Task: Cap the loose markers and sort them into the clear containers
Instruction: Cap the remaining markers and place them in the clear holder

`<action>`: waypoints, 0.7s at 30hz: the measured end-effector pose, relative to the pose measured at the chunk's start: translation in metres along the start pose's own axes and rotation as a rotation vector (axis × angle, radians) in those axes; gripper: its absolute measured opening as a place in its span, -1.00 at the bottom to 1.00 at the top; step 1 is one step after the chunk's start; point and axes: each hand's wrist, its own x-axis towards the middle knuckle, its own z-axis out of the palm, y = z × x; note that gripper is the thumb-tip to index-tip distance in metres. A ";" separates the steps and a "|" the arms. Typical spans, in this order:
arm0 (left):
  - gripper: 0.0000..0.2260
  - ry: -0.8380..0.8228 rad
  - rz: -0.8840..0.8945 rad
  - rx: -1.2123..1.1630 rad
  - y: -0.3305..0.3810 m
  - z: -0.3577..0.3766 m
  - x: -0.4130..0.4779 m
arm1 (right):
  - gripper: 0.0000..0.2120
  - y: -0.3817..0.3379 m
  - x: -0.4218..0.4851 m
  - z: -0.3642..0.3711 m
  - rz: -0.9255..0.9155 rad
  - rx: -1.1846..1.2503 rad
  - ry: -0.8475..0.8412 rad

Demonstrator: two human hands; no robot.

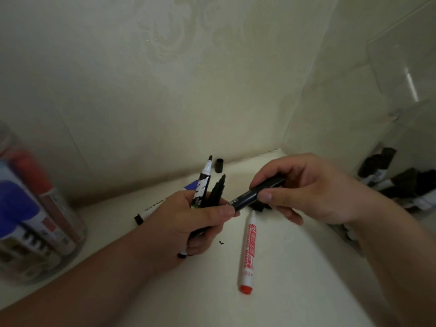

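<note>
Capping step: both hands grip markers.

The left hand (pixel 188 223) clasps two uncapped markers (pixel 203 182), tips up. The right hand (pixel 306 192) pinches a dark marker (pixel 254 194) whose end touches the left thumb. The next move probably needs the loose cap (pixel 219 165) standing at 12 o'clock. At 6 o'clock lies a red marker (pixel 247 251) reading "WHITEBOARD MARKER". The clear containers (pixel 35 220) stand at 9 and 3 o'clock.

Dim cream walls (pixel 165 90), pale tabletop (pixel 295 267)
</note>
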 end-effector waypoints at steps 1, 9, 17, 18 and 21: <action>-0.80 -0.003 0.008 0.016 0.000 0.000 -0.001 | -0.86 0.001 0.000 0.001 0.015 0.002 0.001; -0.55 0.035 0.029 0.086 -0.003 0.001 -0.002 | -0.89 0.004 0.004 0.005 0.124 0.081 0.009; -0.86 0.065 0.035 -0.016 -0.003 0.003 0.002 | -0.94 0.003 0.010 0.017 0.056 0.376 0.132; -0.82 0.075 0.034 -0.050 -0.003 0.003 0.002 | -0.91 0.002 0.011 0.017 0.047 0.467 0.128; -0.77 0.097 0.030 -0.105 -0.004 0.002 0.002 | -0.82 0.001 0.012 0.018 0.033 0.604 0.118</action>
